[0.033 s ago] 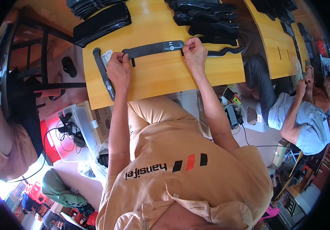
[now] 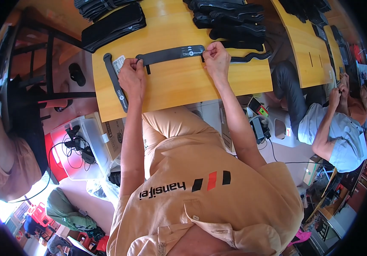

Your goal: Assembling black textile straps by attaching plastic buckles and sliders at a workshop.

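A black strap [image 2: 164,54] with white print at its right end stretches straight between my two hands above the wooden table [image 2: 175,81]. My left hand [image 2: 133,79] pinches its left end, fingers closed. At the other end my right hand [image 2: 216,64] is closed on the strap with thumb and fingertips. A short dark piece [image 2: 148,69] juts out beneath the strap beside my left hand. Left of that hand lies a second black strap [image 2: 116,83], next to a white printed label [image 2: 118,65] partly hidden by the hand.
Stacked black straps [image 2: 114,27] lie at the table's far left, and more straps [image 2: 230,21] are piled far right. A clear plastic bin [image 2: 102,149] with cables stands below left. A seated person [image 2: 337,136] works at the right table; another person [image 2: 10,162] is at left.
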The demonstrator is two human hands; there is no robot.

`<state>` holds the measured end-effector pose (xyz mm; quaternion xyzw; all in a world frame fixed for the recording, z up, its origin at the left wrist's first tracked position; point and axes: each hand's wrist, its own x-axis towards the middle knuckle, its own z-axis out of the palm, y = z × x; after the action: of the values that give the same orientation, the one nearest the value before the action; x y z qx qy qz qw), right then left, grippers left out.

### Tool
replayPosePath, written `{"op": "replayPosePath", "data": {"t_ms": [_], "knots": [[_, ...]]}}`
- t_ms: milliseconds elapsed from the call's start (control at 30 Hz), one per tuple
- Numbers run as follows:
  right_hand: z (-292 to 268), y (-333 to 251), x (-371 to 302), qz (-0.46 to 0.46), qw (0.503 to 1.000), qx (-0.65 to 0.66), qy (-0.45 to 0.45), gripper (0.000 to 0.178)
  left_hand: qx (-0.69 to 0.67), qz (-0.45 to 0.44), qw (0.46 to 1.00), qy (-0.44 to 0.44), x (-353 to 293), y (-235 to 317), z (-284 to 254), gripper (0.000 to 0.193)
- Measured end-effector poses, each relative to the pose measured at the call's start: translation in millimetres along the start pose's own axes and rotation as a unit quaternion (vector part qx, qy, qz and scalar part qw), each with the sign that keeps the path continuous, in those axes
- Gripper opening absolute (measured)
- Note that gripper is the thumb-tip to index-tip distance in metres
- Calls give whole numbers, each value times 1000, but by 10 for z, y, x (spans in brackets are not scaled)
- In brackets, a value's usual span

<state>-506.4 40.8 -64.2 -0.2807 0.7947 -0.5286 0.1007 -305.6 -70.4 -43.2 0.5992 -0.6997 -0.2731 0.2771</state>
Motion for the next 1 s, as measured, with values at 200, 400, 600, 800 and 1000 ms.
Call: {"op": "replayPosePath", "data": {"t_ms": [200, 400, 600, 800, 1000], "knots": [[7, 11, -3, 1, 1000, -6, 1, 8, -5, 4, 1000, -1, -3, -9, 0, 22], [-19, 5, -1, 7, 1000, 10, -12, 8, 0, 21, 1000, 5, -16, 4, -10, 17], [-21, -10, -1, 8, 1000, 15, -14, 8, 6, 29, 1000, 7, -8, -4, 2, 16], [-5, -12, 15, 9, 1000, -4, -20, 7, 9, 33, 999, 9, -47, 24, 8, 16], [0, -81, 31, -23, 997, -69, -30, 6, 0, 106, 993, 49, -36, -49, 52, 14]]}}
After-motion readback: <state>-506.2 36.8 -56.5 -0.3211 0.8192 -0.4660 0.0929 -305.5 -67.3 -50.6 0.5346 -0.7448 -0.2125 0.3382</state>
